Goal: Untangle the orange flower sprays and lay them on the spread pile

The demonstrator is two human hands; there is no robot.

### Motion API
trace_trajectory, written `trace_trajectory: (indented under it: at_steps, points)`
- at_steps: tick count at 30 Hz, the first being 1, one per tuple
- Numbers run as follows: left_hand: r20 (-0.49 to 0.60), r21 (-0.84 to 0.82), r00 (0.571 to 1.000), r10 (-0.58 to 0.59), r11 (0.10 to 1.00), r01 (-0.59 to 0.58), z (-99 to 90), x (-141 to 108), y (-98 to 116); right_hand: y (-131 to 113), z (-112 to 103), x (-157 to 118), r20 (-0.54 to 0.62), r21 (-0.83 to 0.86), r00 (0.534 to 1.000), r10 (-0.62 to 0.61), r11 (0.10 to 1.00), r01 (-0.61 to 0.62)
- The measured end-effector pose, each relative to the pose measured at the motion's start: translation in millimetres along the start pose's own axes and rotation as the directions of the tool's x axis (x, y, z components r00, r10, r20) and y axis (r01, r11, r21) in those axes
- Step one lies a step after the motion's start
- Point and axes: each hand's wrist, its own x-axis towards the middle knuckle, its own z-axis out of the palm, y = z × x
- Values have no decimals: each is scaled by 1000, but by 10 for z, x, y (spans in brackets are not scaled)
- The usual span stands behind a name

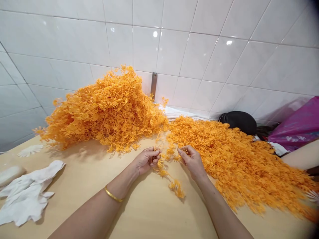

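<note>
My left hand [147, 160], with a gold bangle on the wrist, pinches a thin orange plastic flower sprig [163, 172]. The sprig's small flower heads trail down over the tabletop towards me. Across a narrow gap, my right hand [191, 161] is closed with thumb and index finger together. Orange bits show at its fingertips, but what it grips is unclear. Just beyond the left hand rises a tall tangled heap of orange sprigs [107, 113]. Beside the right hand spreads a flatter pile of similar sprigs [231, 159], reaching to the right edge.
Crumpled white cloth [27, 192] and a pale rounded object [11, 176] lie at left on the tan table [149, 212]. Behind the right pile are a black rounded case [239, 121] and a purple bag [296, 126]. A tiled wall [184, 53] closes off the back.
</note>
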Motion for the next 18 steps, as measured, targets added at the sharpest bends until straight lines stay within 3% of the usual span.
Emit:
trace_trajectory:
  at_steps: [4, 9, 13, 18]
  points:
    - [8, 23, 1000, 13, 1000, -13, -1, -2, 0, 26, 13, -7, 62, -54, 998, -30, 998, 34]
    - [49, 44, 999, 6, 999, -8, 4, -13, 9, 29, 53, -26, 215, -87, 976, 43, 996, -25]
    - [55, 56, 998, -2, 998, -2, 1, -18, 11, -5, 43, -21, 227, 66, 973, 50, 996, -66]
    - [46, 94, 999, 6, 996, -10, -3, -10, -17, -79, -34, -28, 321, 282, 935, 152, 927, -247]
